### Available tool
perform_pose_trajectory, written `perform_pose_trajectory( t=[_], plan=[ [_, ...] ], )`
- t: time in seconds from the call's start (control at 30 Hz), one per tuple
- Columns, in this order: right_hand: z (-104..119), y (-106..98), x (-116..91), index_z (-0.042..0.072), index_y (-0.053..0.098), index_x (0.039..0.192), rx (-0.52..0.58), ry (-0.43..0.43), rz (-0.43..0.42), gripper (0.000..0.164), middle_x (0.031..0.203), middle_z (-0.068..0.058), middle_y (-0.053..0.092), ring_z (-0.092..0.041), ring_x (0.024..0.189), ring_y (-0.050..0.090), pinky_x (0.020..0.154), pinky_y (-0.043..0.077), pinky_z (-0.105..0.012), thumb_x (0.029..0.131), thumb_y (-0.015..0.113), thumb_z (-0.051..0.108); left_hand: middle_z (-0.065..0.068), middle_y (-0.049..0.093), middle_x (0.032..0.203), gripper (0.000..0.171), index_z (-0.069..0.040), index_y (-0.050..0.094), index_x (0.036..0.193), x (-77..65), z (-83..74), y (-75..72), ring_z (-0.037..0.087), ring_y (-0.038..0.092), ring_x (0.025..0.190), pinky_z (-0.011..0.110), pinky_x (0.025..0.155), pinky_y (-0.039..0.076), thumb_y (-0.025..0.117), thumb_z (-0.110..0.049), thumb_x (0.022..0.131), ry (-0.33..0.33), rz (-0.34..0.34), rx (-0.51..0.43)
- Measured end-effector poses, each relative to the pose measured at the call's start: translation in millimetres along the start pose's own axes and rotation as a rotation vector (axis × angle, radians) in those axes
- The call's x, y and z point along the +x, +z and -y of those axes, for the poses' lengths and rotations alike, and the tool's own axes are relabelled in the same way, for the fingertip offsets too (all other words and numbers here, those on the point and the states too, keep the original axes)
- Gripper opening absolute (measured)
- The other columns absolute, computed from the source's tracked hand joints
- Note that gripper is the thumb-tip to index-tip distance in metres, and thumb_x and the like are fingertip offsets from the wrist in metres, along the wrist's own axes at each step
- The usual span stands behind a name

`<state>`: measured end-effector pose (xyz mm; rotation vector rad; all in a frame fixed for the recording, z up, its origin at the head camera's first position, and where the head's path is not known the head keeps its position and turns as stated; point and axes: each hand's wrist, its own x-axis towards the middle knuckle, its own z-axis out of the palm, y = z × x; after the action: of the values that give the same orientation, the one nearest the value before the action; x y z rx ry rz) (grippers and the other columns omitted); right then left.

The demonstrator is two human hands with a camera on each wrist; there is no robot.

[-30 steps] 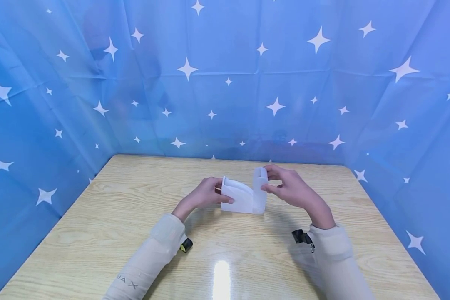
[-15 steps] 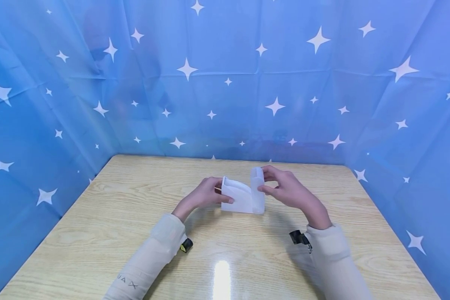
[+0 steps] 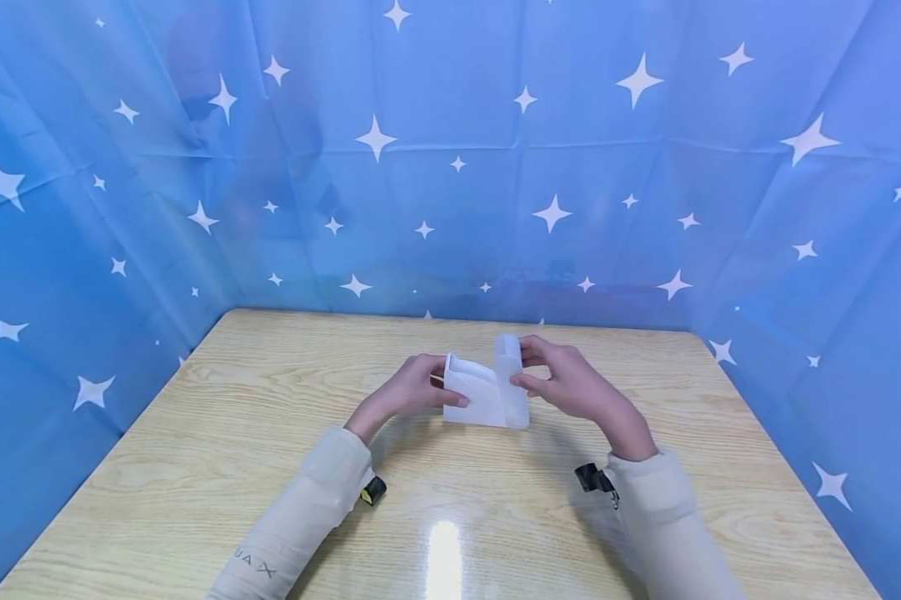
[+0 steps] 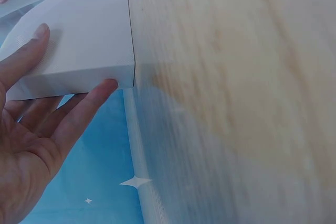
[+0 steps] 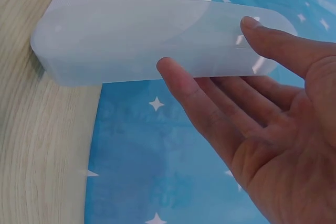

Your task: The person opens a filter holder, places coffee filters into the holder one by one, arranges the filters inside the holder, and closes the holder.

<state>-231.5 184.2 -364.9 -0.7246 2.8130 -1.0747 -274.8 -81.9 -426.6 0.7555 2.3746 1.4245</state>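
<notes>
A white box [image 3: 474,402] with a curved upper edge stands upright on the table in the head view. My left hand [image 3: 412,385] grips its left end, thumb on the near face [image 4: 79,30] and fingers behind. At the box's right end is a translucent plastic cover [image 3: 512,383], rounded at its ends. It tilts left at the top and overlaps the box low down; whether a hinge joins them I cannot tell. My right hand [image 3: 573,382] pinches the cover's upper part. In the right wrist view, thumb and fingers lie on either side of the cover [image 5: 147,35].
The wood-grain table [image 3: 270,358] carries a bright light reflection near its front. A blue curtain [image 3: 450,208] with white stars hangs behind the table and along both sides. Black wrist devices sit at the left sleeve [image 3: 330,475] and right sleeve [image 3: 656,492].
My right hand has moved a little left, tipping the top of the translucent cover toward the white box. The left hand and the box have stayed in place.
</notes>
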Motion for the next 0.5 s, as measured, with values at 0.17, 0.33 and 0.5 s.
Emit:
perform_pose_trajectory(
  t=[0.17, 0.33, 0.5],
  plan=[
    [0.8, 2.0, 0.0, 0.015, 0.049, 0.134, 0.023, 0.010, 0.019, 0.043, 0.127, -0.005, 0.061, -0.027, 0.119, 0.059, 0.080, 0.059, -0.034, 0.094, 0.063, 0.026, 0.000, 0.070, 0.101, 0.035, -0.021, 0.066, 0.110, -0.8, -0.7, 0.1, 0.014, 0.069, 0.089, 0.034, 0.071, 0.060, 0.081, -0.022, 0.078, -0.009, 0.002, -0.007],
    [0.3, 3.2, -0.1, 0.016, 0.048, 0.135, 0.024, 0.019, 0.032, 0.044, 0.129, -0.004, 0.059, -0.026, 0.121, 0.058, 0.082, 0.058, -0.035, 0.094, 0.063, 0.027, 0.000, 0.070, 0.101, 0.036, -0.020, 0.066, 0.111, -1.1, -1.6, 0.1, 0.014, 0.069, 0.089, 0.033, 0.071, 0.059, 0.080, -0.022, 0.079, -0.010, 0.000, -0.004],
    [-0.4, 5.0, 1.6, 0.016, 0.049, 0.134, -0.010, 0.007, 0.023, 0.044, 0.125, -0.004, 0.062, -0.026, 0.119, 0.060, 0.082, 0.058, -0.035, 0.094, 0.064, 0.028, 0.000, 0.071, 0.100, 0.035, -0.020, 0.066, 0.110, -0.3, -1.3, 0.4, 0.013, 0.068, 0.088, 0.037, 0.072, 0.060, 0.081, -0.022, 0.078, -0.005, -0.005, 0.007]
  ],
)
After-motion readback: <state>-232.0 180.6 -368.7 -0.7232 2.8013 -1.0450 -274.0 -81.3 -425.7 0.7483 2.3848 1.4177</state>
